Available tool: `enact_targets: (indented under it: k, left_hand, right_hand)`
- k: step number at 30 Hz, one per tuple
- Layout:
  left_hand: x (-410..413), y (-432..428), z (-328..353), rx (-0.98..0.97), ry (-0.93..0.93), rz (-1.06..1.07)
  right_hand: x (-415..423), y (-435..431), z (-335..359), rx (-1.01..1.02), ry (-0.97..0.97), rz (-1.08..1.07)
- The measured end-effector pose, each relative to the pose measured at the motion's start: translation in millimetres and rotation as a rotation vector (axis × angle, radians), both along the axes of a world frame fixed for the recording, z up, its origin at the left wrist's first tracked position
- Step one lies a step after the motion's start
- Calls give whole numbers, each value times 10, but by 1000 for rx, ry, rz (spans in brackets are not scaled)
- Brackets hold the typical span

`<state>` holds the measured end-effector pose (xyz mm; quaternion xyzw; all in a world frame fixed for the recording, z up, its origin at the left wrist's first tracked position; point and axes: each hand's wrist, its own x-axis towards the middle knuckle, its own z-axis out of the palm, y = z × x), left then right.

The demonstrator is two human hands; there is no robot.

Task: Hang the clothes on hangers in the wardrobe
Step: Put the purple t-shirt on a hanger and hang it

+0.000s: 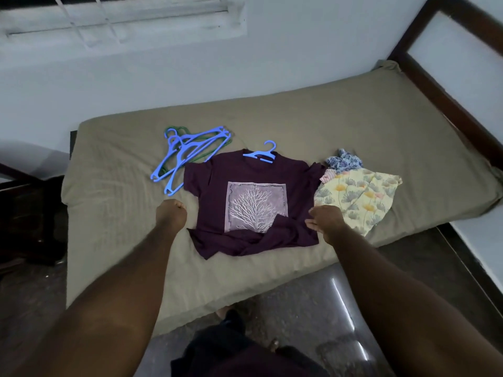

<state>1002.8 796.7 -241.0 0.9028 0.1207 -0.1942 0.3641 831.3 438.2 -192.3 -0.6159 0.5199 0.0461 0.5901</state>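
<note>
Shirt: a dark purple T-shirt [253, 170] lies face up on the bed, toward its near edge, between the two hands; a pale square print of a bare white tree fills the chest; the short sleeves lie spread; the hem is rumpled, its right corner folded up over the bottom of the print
Hanger in shirt: a blue hanger [262, 153] sits at the collar, hook pointing away toward the wall, part of its bar tucked into the neck
Left hand [171, 213]: fingers curled together in a fist; holds nothing; over the sheet just beside the shirt's left sleeve
Right hand [326, 220]: at the shirt's right edge, fingertips on the purple cloth; whether they pinch it I cannot tell
Spare hangers [187, 153]: a loose heap, blue with some green, beyond the left sleeve
Other clothes: a yellow floral garment [359, 197] touching the shirt's right side; a blue patterned piece [344, 160] behind it
Bed [381, 126]: olive sheet, dark wooden frame
</note>
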Motion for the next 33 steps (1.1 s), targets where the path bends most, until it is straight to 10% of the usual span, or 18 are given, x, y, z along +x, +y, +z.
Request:
enact_targets:
  k: [14, 25, 33]
  left_hand:
    - [429, -1235, -45, 29, 77, -357]
    - [1233, -2039, -1053, 189, 124, -436]
    - [1629, -2450, -1621, 181, 90, -467]
  right_hand:
    - [1057, -68, -492, 103, 57, 78]
    - [2726, -922, -1736, -447, 248, 899]
    - [3506, -1229, -2755, -778, 217, 1093]
